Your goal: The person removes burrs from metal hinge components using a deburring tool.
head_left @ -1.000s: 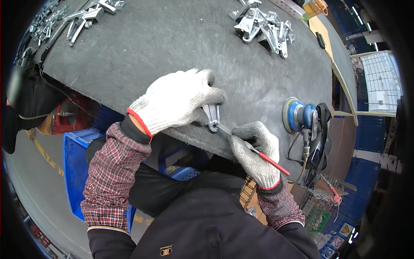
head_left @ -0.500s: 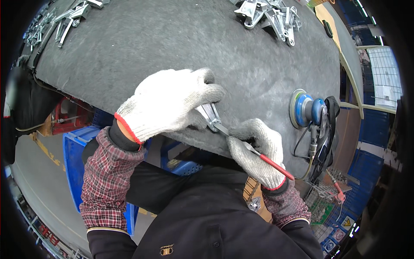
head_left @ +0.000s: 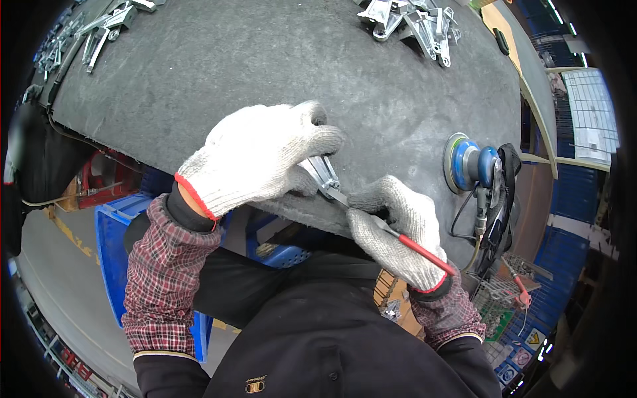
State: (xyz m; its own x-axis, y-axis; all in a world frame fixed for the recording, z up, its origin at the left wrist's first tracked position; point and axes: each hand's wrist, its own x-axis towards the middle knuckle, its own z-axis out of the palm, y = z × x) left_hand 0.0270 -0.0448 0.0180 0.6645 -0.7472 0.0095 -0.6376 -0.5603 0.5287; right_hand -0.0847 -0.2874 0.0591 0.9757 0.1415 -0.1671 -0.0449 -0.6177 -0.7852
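My left hand (head_left: 255,156), in a white knit glove with a red cuff edge, is closed around a silver metal bracket (head_left: 322,174) at the near edge of the table. Only the bracket's near end shows below the fingers. In my right hand (head_left: 401,229), gloved alike, sits a file (head_left: 417,247) with a red handle and a flat metal blade. Thumb and fingers pinch the blade, while the handle lies across the palm towards the wrist. The blade's tip touches or nearly touches the bracket's near end; which of the two I cannot tell.
Several silver brackets (head_left: 415,26) lie in a pile at the far right, and more brackets (head_left: 106,30) at the far left. A blue disc sander (head_left: 471,164) with a hose rests right on the grey table (head_left: 219,60). Below the table's edge stands a blue bin (head_left: 111,259).
My right hand has shifted very slightly, the file's handle end tipping a little down and right. The left hand keeps the bracket almost where it was.
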